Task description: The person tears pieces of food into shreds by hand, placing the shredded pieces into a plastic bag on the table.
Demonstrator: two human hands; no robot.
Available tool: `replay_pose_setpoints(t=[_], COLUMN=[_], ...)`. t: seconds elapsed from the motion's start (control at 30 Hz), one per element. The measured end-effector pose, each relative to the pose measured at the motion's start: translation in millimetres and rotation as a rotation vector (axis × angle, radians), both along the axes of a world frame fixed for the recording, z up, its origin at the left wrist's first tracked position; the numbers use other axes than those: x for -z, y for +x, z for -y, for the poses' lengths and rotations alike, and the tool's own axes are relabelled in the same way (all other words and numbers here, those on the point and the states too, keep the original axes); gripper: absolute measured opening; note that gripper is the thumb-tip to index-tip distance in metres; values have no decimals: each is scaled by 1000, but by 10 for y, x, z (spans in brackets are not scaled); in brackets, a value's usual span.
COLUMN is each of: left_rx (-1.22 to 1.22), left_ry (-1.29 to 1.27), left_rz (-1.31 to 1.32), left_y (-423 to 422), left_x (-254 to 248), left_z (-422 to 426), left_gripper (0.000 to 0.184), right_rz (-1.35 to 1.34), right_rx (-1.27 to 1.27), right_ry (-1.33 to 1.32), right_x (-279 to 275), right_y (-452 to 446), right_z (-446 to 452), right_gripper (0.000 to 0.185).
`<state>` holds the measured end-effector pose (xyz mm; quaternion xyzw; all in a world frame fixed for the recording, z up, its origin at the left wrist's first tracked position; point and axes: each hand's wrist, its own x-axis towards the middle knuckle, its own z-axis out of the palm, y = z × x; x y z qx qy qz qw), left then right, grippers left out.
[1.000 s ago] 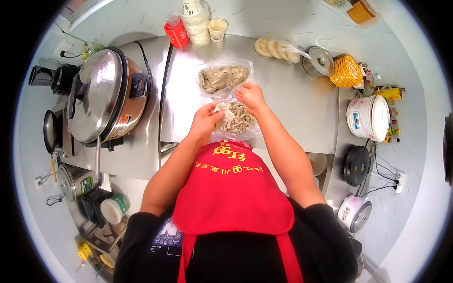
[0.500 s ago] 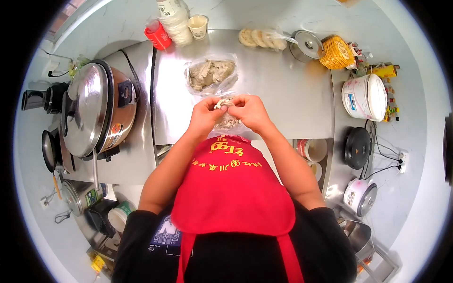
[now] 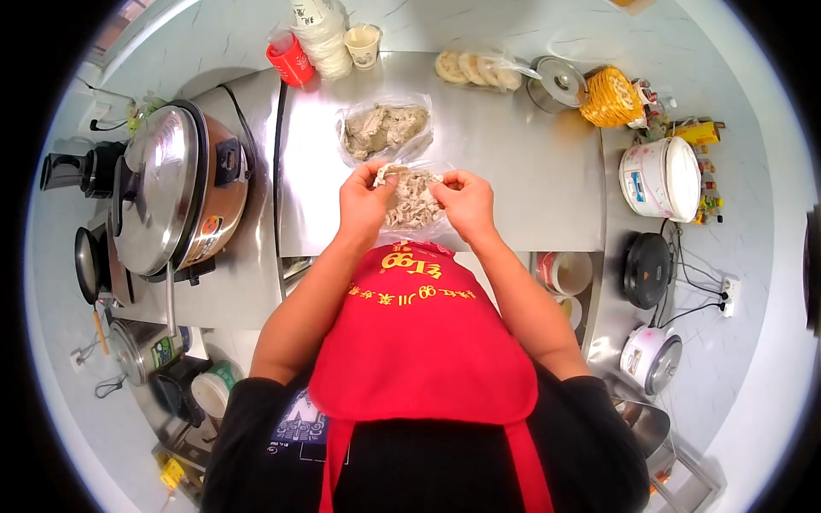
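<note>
My left hand point(image 3: 365, 203) pinches a pale, wrinkled strip point(image 3: 383, 175) of what looks like meat or tripe. To its right, my right hand point(image 3: 467, 205) has thumb and fingers pressed together at the edge of the shredded pieces; whatever they hold is too small to make out. Between and below both hands lies a pile of greyish-beige torn pieces point(image 3: 415, 205) on see-through plastic. Just beyond the hands, a see-through plastic bag point(image 3: 344, 115) lies open around larger grey-beige lumps point(image 3: 386, 130).
A steel worktable point(image 3: 530, 171) carries all this. At its back stand stacked paper cups point(image 3: 321, 43), bagged flat breads point(image 3: 477, 68) and a lidded steel pot point(image 3: 560, 81). A large cooker point(image 3: 218, 197) stands left; a white bucket point(image 3: 658, 179) stands right.
My hands were together over the pile and have moved apart, the left slightly left and the right to the right. The torn pieces between them show more fully now.
</note>
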<state>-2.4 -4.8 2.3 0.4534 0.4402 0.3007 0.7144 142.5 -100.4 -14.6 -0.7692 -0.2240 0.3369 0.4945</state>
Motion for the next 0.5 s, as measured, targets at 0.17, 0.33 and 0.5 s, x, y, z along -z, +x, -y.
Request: replay_pose_setpoints(t=[0.17, 0.33, 0.5], left_rx=[128, 387, 509], left_ry=[-201, -159, -46], left_rz=[128, -31, -251], left_y=[-100, -87, -77], left_x=[-45, -196, -355], left_z=[-67, -34, -51], left_gripper=[19, 23, 15], right_rz=[-406, -477, -508], right_rx=[-79, -131, -153], right_ry=[156, 244, 186], right_x=[-136, -293, -304], right_y=[20, -59, -65], right_z=[68, 49, 38], right_gripper=[19, 18, 16])
